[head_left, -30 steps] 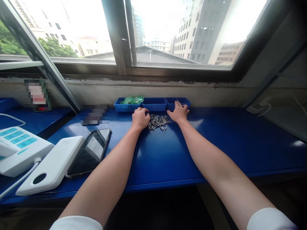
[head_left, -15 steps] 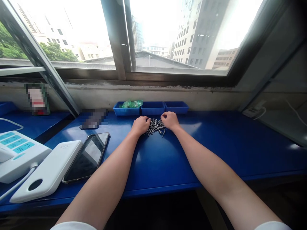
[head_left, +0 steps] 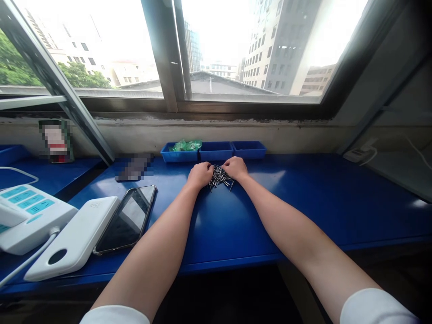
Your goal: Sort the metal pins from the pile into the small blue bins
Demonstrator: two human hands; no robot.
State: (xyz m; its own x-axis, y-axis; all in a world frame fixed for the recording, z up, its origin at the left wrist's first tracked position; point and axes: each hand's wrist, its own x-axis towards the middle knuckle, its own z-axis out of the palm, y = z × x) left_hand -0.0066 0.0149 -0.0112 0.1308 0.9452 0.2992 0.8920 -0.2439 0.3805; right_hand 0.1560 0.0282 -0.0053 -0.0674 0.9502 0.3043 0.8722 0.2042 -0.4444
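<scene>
A small heap of dark, shiny metal pieces (head_left: pixel 220 177), slim like screws or rivets, lies on the blue tabletop (head_left: pixel 232 234). My left hand (head_left: pixel 201 173) rests at the heap's left edge, its fingers curled together and partly hidden behind the hand. At the far right edge of the heap, my right hand (head_left: pixel 236 168) has thumb and fingers bent into a pinch. Whatever either hand holds is too small or too hidden to make out. Just behind the hands stands a row of blue bins (head_left: pixel 216 151), the left one with green plastic wrap (head_left: pixel 186 146) in it.
On the left lie a phone (head_left: pixel 126 220), a white power bank (head_left: pixel 72 238) and a white power strip (head_left: pixel 35 216) with cables. A blurred dark item (head_left: pixel 135 167) sits farther back. A metal post (head_left: pixel 83 114) rises at left, before the window.
My right hand has shifted left, closer to my left hand over the heap. My left hand appears slightly to the right, while the whole view has shifted a little.
</scene>
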